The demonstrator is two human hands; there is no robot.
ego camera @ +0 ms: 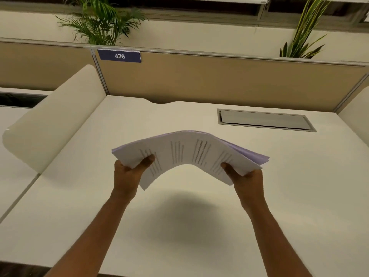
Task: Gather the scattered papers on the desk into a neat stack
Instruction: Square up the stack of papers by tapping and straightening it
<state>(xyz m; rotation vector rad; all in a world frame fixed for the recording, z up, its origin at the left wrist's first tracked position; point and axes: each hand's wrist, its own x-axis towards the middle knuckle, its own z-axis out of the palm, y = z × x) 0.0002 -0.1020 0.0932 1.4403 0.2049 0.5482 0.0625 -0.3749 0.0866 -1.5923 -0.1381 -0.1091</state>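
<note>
The left hand (pixel 127 172) gripped the left end of the papers (pixel 187 154), its thumb pressed on the printed top sheet and its fingers closed underneath, out of sight. The bundle hung in the air above the table (pixel 83 196), clear of the surface, with its shadow falling on the bare top below. It was arched upward through the middle like a bridge, so the two ends were being pushed toward each other.

That bow looked like the main hazard: if either grip slackened, the sheets would likely spring flat and slip free. No loose sheets showed on the table, so the gathering seemed done and only squaring remained.

Toward the right the edges were plainly uneven, with several sheets fanned out past the top one. Those lower sheets seemed the likeliest to slide out, since the pinch may not have caught them all. The right hand (pixel 247 176) held the right end the same way, thumb on top, fingers shut beneath. Setting the bundle down while it was bowed and fanned would probably leave a ragged stack.
</note>
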